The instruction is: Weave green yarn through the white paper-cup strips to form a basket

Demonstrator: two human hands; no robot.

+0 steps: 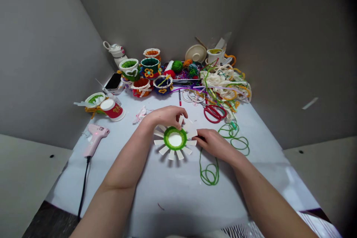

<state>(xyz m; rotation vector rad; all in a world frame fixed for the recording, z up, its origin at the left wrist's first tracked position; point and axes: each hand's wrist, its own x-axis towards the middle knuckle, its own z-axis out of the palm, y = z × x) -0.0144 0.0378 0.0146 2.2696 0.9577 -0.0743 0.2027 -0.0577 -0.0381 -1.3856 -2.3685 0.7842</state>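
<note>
Cup (175, 140) splayed wide: left hand (167, 115) pinches its far side, right hand (213, 142) grips its right edge, yarn (210, 185) looping beside it!

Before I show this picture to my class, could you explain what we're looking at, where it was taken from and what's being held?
There is no machine here, just a person's two bare hands. The single picture comes from a head-worn camera looking forward and down. In the middle is a white cup-like form with splayed strips and a green ring. The right hand seems to grip its right side; the left hand is at its far edge, its exact hold unclear. On the white table, loose green yarn lies at right, red-handled scissors farther back, a pink glue gun at left and decorated pots behind.
</note>
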